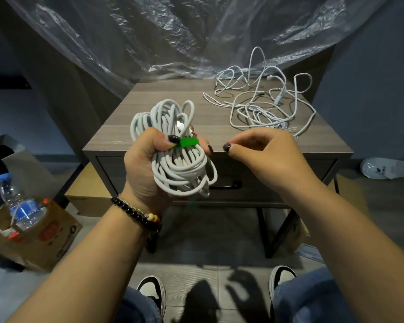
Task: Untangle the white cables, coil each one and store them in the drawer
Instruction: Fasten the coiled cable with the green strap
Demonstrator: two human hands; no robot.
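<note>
My left hand (145,164) grips a thick coiled bundle of white cable (180,169) in front of the small wooden table, with a green tie (189,142) wrapped round the bundle's middle under my thumb. My right hand (264,155) hovers just right of the bundle, fingers curled in with the thumb against them; I see nothing held in it. A loose tangle of thinner white cables (264,106) lies on the table's right rear part. The drawer (231,180) below the tabletop is closed, with its dark handle partly hidden behind the bundle.
The wooden table top (126,127) has crinkled clear plastic sheeting (173,43) draped behind it. A cardboard box with a water bottle (21,206) sits on the floor at left. Another box (89,197) lies under the table. My shoes show at the bottom.
</note>
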